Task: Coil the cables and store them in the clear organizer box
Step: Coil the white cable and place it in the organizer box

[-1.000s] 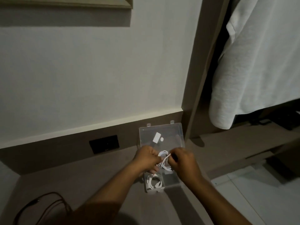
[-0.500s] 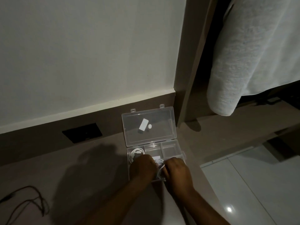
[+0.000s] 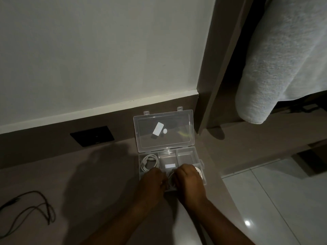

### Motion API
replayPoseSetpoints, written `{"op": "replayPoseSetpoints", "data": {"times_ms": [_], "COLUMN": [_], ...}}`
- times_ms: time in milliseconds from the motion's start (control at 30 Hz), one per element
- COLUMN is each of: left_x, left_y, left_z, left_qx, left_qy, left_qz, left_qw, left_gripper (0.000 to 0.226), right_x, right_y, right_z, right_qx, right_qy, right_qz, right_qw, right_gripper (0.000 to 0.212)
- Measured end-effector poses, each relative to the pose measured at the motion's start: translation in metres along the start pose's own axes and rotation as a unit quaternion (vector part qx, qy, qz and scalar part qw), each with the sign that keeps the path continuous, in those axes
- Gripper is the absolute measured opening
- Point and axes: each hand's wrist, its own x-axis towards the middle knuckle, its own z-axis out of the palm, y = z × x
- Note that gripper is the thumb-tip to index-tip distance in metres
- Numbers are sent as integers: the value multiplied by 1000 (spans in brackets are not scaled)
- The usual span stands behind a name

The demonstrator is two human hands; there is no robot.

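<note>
The clear organizer box [image 3: 185,154] lies open on the brown counter, its lid [image 3: 163,131] leaning back against the wall. One coiled white cable [image 3: 149,161] rests in the back left compartment. My left hand [image 3: 152,181] and my right hand [image 3: 189,181] are side by side over the box's front compartments, both closed on a white cable [image 3: 170,177] that shows between them. A bit of white cable [image 3: 199,171] also peeks out beside my right hand. The front compartments are hidden under my hands.
A dark cable [image 3: 31,209] lies loose on the counter at the far left. A black wall socket [image 3: 92,136] sits in the brown skirting. A grey towel [image 3: 276,68] hangs at the right. The counter's edge drops to a tiled floor [image 3: 274,200] on the right.
My hands have come down from above the box with the white cable and now sit low over its front compartments. The camera has tilted downward, so the wall frame is out of view.
</note>
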Motion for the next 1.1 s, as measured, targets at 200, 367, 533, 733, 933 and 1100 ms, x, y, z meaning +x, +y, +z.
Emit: {"op": "replayPoseSetpoints", "data": {"times_ms": [200,367,533,733,933,1100], "left_x": [1,2,2,5,5,9], "left_y": [-5,-8,-8,-14,-11,-10], "left_z": [-4,-1,2,-1,1,0], "left_qx": [17,30,27,80,98,127], "left_qy": [22,8,-12,-32,-72,-65], "left_qz": [-17,-24,-37,-7,-31,-4], "left_qw": [999,999,999,996,992,990], "left_gripper": [8,15,23,31,41,47], "right_x": [-3,4,27,38,28,27], "right_y": [8,14,13,0,5,24], "right_z": [-7,-14,-16,-14,-7,-15], "right_qx": [-105,-108,-97,-160,-155,-62], "right_qy": [-82,-112,-218,-242,-203,-179], "right_qz": [-89,-72,-43,-9,-34,-57], "right_qw": [987,985,970,957,966,980], "right_gripper": [43,32,19,40,37,21]}}
